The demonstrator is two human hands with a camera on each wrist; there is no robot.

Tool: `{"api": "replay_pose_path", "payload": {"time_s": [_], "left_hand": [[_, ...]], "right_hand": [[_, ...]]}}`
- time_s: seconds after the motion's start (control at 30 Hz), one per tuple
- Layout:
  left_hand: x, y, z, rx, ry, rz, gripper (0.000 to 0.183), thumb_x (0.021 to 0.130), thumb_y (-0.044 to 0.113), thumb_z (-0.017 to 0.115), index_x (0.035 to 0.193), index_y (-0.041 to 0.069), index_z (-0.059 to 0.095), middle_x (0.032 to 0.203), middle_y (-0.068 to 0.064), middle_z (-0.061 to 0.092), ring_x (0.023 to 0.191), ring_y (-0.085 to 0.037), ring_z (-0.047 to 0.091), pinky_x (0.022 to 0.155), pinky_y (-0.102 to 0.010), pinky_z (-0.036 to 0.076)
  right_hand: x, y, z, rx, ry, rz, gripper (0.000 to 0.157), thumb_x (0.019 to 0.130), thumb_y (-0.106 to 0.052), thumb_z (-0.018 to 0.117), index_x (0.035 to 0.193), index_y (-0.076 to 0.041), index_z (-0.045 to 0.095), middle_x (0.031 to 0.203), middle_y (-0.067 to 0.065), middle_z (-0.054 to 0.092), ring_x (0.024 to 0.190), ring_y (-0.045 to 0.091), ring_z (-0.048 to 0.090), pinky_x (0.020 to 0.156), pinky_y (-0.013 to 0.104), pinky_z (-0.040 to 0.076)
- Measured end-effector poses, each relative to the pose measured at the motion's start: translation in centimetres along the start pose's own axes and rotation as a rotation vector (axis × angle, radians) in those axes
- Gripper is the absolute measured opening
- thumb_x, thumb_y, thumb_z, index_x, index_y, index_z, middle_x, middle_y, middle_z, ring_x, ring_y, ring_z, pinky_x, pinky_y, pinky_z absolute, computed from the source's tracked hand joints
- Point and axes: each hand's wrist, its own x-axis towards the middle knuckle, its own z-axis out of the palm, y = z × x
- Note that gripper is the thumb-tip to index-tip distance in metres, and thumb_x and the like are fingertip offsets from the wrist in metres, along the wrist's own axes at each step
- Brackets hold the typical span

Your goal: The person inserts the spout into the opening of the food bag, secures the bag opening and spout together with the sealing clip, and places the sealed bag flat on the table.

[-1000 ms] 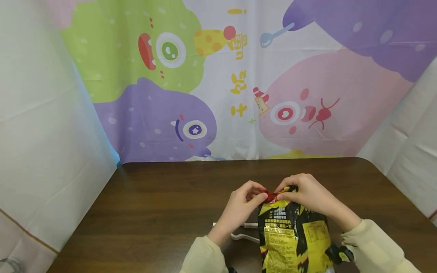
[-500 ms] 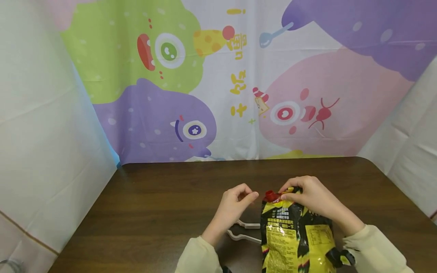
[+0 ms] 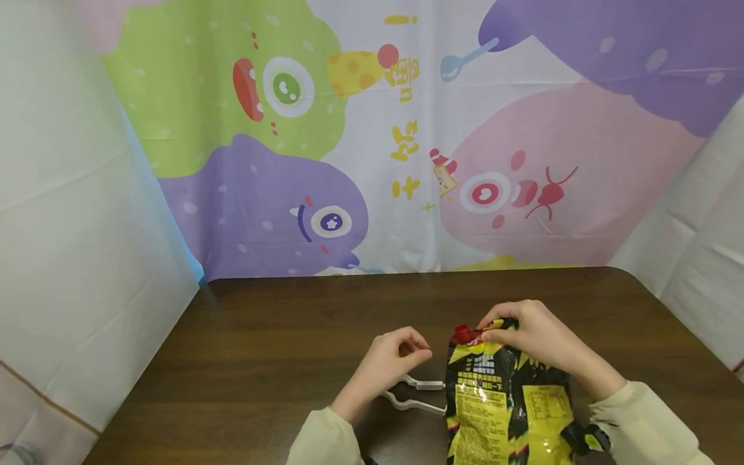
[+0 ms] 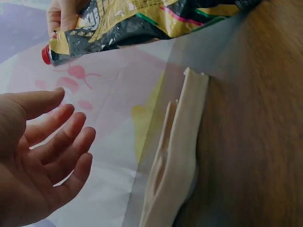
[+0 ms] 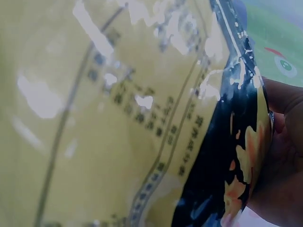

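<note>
Pouch of glossy black-and-yellow plastic, lower right of the head frame | long axis near vertical, round red plastic spout at its top-left corner, aimed up-frame | right hand pinching the top edge, right beside the spout! | left hand just off to frame left, fingers loosely apart | pale, slim two-armed tool at the left edge

From the right fingers the pouch extends toward the near side, its spout just to their left. The left fingers are farther left, apart from the spout. Before them a two-armed utensil lies on the worktop, left of the pouch. A curtain hangs behind the fingers.
</note>
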Motion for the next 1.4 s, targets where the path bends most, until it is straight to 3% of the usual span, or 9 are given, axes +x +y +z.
{"api": "replay_pose_path", "payload": {"time_s": [0.4, 0.6, 0.77, 0.87, 1.1, 1.4], "left_hand": [[-0.9, -1.6, -0.1, 0.187, -0.118, 0.053, 0.005, 0.077, 0.024, 0.061, 0.079, 0.02, 0.063, 0.072, 0.014, 0.056, 0.067, -0.001, 0.051, 0.062, -0.018, 0.04], [-1.3, -2.0, -0.3, 0.321, -0.156, 0.064, 0.005, 0.075, 0.025, 0.063, 0.079, 0.023, 0.065, 0.079, 0.011, 0.054, 0.079, -0.007, 0.048, 0.07, -0.021, 0.037], [-1.5, -2.1, -0.6, 0.344, -0.182, 0.061, 0.005, 0.076, 0.026, 0.061, 0.08, 0.024, 0.065, 0.084, 0.01, 0.052, 0.085, -0.009, 0.044, 0.074, -0.026, 0.036], [-1.6, -2.3, -0.7, 0.353, -0.192, 0.051, 0.005, 0.077, 0.025, 0.061, 0.079, 0.024, 0.065, 0.086, 0.011, 0.051, 0.087, -0.009, 0.044, 0.075, -0.026, 0.036], [-1.9, -2.5, -0.7, 0.479, -0.18, 0.025, 0.003, 0.073, 0.024, 0.064, 0.071, 0.025, 0.065, 0.086, 0.012, 0.052, 0.084, -0.008, 0.043, 0.071, -0.024, 0.035], [-2.1, -2.6, -0.4, 0.551, -0.168, -0.013, 0.008, 0.072, 0.018, 0.066, 0.079, 0.02, 0.063, 0.089, 0.008, 0.049, 0.083, -0.011, 0.043, 0.069, -0.025, 0.037]], "right_hand": [[-0.3, 0.2, 0.0, 0.008, -0.022, 0.015, 0.017, 0.075, -0.043, 0.058, 0.083, -0.028, 0.062, 0.067, -0.015, 0.06, 0.038, 0.003, 0.028, 0.04, 0.021, 0.029], [-0.4, 0.3, -0.1, 0.002, -0.014, 0.03, 0.017, 0.075, -0.045, 0.057, 0.083, -0.03, 0.062, 0.066, -0.015, 0.06, 0.035, 0.004, 0.023, 0.038, 0.021, 0.027], [-0.4, 0.3, -0.2, 0.001, -0.008, 0.031, 0.019, 0.074, -0.045, 0.057, 0.083, -0.03, 0.062, 0.066, -0.015, 0.06, 0.034, 0.004, 0.02, 0.036, 0.021, 0.026], [-0.5, 0.3, -0.2, 0.005, -0.014, 0.023, 0.021, 0.074, -0.046, 0.057, 0.084, -0.029, 0.062, 0.067, -0.014, 0.06, 0.034, 0.004, 0.021, 0.037, 0.021, 0.026], [-0.5, 0.1, -0.3, 0.005, -0.011, 0.034, 0.02, 0.073, -0.047, 0.057, 0.083, -0.03, 0.062, 0.066, -0.015, 0.06, 0.035, 0.004, 0.022, 0.038, 0.021, 0.026], [-0.6, 0.1, -0.2, -0.004, -0.006, 0.032, 0.02, 0.073, -0.047, 0.058, 0.083, -0.029, 0.062, 0.067, -0.015, 0.06, 0.036, 0.004, 0.02, 0.038, 0.021, 0.026]]}}
